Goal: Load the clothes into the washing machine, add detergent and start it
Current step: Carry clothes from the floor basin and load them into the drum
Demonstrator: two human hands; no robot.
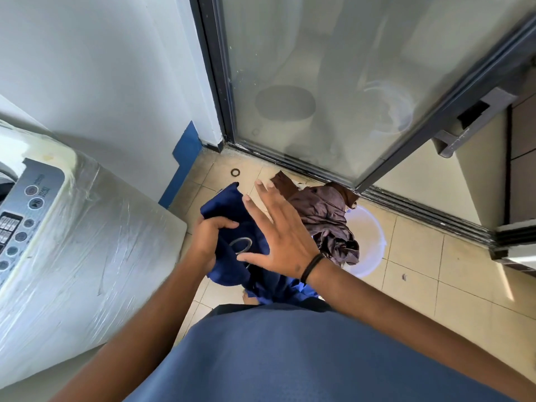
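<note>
Tiled floor with laundry bucket and washer

Beige tiles with dark grout lines, running up to the dark track of a frosted glass door. Standing on them at left: a washing machine wrapped in clear plastic, close against the white wall. Near the door track, a pale translucent bucket heaped with brown clothes spilling over its rim. Just beside the wall corner, a small dark ring lying flat on a tile. A tiny dark scrap right of the bucket
</note>
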